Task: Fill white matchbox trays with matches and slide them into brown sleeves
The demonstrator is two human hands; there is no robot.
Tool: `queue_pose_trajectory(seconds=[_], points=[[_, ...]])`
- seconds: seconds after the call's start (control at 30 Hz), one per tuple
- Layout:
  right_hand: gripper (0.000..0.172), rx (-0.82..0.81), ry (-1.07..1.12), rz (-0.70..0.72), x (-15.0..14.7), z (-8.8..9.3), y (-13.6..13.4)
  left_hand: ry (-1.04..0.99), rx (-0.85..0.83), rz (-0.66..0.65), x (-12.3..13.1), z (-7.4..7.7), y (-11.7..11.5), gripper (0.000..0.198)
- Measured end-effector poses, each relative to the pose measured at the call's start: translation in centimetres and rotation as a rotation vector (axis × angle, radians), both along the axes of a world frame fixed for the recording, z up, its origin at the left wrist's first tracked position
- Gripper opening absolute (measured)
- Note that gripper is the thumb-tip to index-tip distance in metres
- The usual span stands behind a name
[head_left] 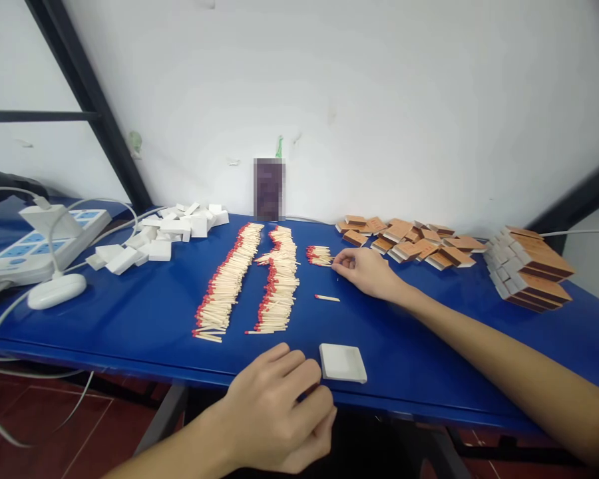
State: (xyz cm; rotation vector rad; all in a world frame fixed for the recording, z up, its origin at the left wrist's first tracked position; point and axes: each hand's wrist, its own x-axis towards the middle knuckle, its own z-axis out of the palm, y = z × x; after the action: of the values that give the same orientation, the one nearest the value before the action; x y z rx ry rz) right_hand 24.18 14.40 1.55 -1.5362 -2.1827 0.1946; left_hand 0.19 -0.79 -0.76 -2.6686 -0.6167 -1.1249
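My right hand (pixel 362 269) reaches across the blue table, its thumb and forefinger pinched at the bare ends of a small pile of red-headed matches (pixel 320 255); how many matches they grip is hidden. A single match (pixel 327 298) lies just in front of that pile. Near the front edge hangs my left hand (pixel 284 406), fingers curled into a loose fist with nothing visible in it. Beside it, on the right, rests a white matchbox tray (pixel 343 362), its open side up. Two long rows of matches, a left row (pixel 229 283) and a right row (pixel 279 279), run away from me.
White trays (pixel 162 229) are heaped at the back left, brown matchbox sleeves (pixel 412 239) at the back right. Assembled matchboxes (pixel 529 266) stand stacked on the right. A power strip (pixel 40 246) with cables and a white oval device (pixel 57 291) occupy the left. A wall closes the back.
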Motion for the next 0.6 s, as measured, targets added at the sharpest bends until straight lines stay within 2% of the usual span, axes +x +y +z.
queue_pose_trajectory(seconds=[0.17,0.37,0.6], points=[[0.015,-0.026,-0.011,0.061,0.2,0.3,-0.7,0.052,0.066,-0.002,0.1,-0.3,0.0,0.013],[0.017,-0.072,0.009,0.206,0.8,0.3,-2.4,0.052,0.056,-0.007,0.1,-0.5,0.0,0.01],[0.02,-0.099,-0.01,0.237,1.4,0.4,-2.4,0.054,0.078,-0.017,0.1,-0.4,0.2,0.008]])
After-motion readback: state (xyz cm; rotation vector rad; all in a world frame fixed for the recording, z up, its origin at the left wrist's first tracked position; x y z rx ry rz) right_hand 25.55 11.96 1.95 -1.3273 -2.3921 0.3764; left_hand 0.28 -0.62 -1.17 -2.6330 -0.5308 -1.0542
